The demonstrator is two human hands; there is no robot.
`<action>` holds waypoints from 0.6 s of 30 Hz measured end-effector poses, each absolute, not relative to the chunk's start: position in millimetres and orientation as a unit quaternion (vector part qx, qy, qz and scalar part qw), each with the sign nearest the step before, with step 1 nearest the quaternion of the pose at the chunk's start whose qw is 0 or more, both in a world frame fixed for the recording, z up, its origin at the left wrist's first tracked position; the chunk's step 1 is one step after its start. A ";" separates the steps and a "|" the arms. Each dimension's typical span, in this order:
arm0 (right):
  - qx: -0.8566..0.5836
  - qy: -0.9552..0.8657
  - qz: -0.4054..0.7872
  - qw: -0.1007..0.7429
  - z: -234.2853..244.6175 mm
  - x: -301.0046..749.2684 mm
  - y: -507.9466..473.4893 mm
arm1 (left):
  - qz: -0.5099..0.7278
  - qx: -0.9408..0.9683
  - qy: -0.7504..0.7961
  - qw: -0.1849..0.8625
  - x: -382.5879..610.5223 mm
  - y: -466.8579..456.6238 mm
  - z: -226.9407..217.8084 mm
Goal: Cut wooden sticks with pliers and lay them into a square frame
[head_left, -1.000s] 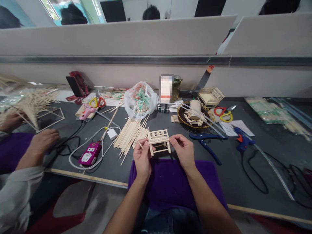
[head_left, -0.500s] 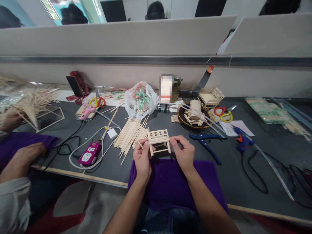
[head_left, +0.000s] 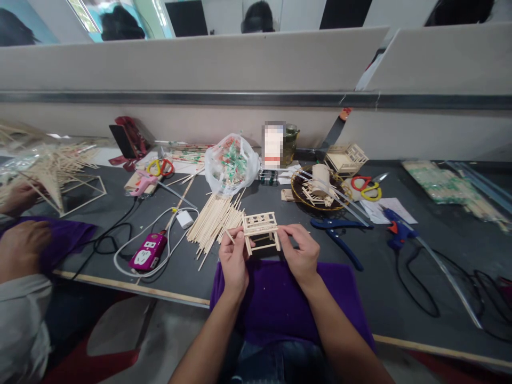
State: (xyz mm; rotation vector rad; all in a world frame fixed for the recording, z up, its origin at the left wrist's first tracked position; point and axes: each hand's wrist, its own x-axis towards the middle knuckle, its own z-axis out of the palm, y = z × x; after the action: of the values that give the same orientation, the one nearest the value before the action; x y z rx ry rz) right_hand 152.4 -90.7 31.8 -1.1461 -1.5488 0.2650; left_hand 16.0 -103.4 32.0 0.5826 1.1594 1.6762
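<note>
Holds a small stick-built chair (head_left: 260, 231) roughly upright at the centre of the frame, pinched at its left side between thumb and fingers of the left hand (head_left: 233, 261) and at its right side by the fingertips of the right hand (head_left: 300, 250). Carries a short loose stick (head_left: 229, 237) in the left hand too, slanting toward the upper left. Hardly differs here from half a second ago: keeps the same grip, place and angle. Cannot tell whether the chair's legs touch the counter (head_left: 380, 288), just above the purple cloth (head_left: 280, 298) at lower centre. Shows clearer change at the left edge, with a co-worker's hand (head_left: 26, 242) blurred and farther left than before, over a second cloth (head_left: 74, 234). Shows a slight change at upper centre as well, with a dark-haired head (head_left: 257, 18) beyond the partition (head_left: 192, 66) a little right of its earlier spot. Finds the rest unmoved: loose sticks (head_left: 212, 218) left of centre, a plastic bag (head_left: 232, 165) of scraps above them, a basket (head_left: 295, 192) right of centre, blue cutters (head_left: 347, 253) below it, a blue glue gun (head_left: 403, 229) farther right, and a pink glue gun (head_left: 144, 183) at left.
</note>
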 end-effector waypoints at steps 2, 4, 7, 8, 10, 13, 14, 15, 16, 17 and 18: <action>-0.487 -0.662 0.116 0.559 32.2 153.0 -90.5 | 0.685 0.238 0.478 0.496 15.4 -103.7 32.0; -0.489 -0.665 0.119 0.552 33.2 154.4 -90.1 | 0.680 0.241 0.479 0.501 14.6 -103.7 32.2; -0.486 -0.677 0.112 0.541 36.5 157.1 -90.3 | 0.677 0.266 0.474 0.497 13.5 -102.7 32.7; -0.481 -0.680 0.111 0.542 38.1 157.6 -90.8 | 0.677 0.278 0.469 0.495 13.2 -102.4 32.8; -0.470 -0.678 0.120 0.553 41.4 157.0 -93.0 | 0.680 0.299 0.457 0.490 12.7 -102.1 32.7; -0.460 -0.654 0.137 0.584 45.5 150.8 -98.6 | 0.686 0.314 0.442 0.485 11.8 -103.0 32.4; -0.454 -0.653 0.135 0.591 46.1 147.4 -100.6 | 0.686 0.315 0.439 0.487 11.4 -103.6 32.4; -0.445 -0.660 0.127 0.592 46.2 143.5 -102.7 | 0.685 0.315 0.437 0.491 10.9 -104.2 32.7; -0.431 -0.676 0.113 0.587 45.8 139.4 -104.6 | 0.684 0.312 0.434 0.496 10.4 -104.7 33.1; -0.417 -0.699 0.092 0.574 44.9 135.2 -106.4 | 0.685 0.306 0.432 0.501 9.8 -105.1 33.9; -0.403 -0.724 0.069 0.556 43.7 131.3 -108.2 | 0.686 0.300 0.431 0.504 9.1 -105.4 34.9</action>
State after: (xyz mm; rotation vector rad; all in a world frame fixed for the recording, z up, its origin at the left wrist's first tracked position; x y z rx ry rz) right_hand 131.3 -108.2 43.7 -0.9518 -1.7094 0.1627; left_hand 9.1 -105.4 34.9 0.7246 1.0415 1.6562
